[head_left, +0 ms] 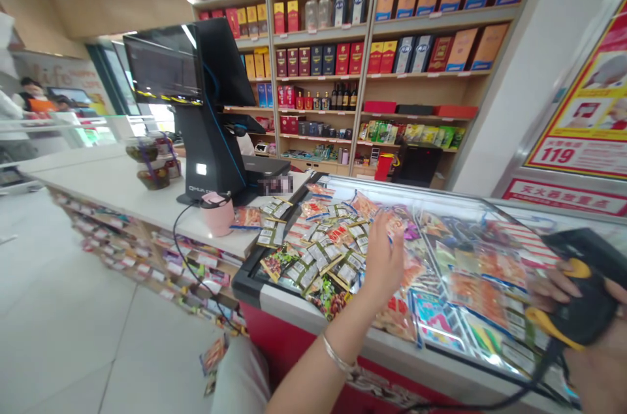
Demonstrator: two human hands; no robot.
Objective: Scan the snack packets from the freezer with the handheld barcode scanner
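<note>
My left hand (385,256), with a silver bangle on the wrist, reaches over the glass-topped chest (306,308). Its fingers are stretched out and apart over a clear snack packet (394,223); whether they touch it I cannot tell. To the left of the hand lies a loose pile of snack packets (321,251), many showing white labels and green edges. At the far right my right hand (553,286) is wrapped round a black and yellow barcode scanner (580,309), held above more packets (477,290). Its cable runs down to the bottom edge.
Left of the chest, a white counter (102,182) carries a black checkout terminal (210,140), a pink cup (217,215) and strapped jars (153,162). Packets (213,358) lie low by my knee (240,378). Shelves of boxes (321,61) stand behind. A person (36,100) is far left.
</note>
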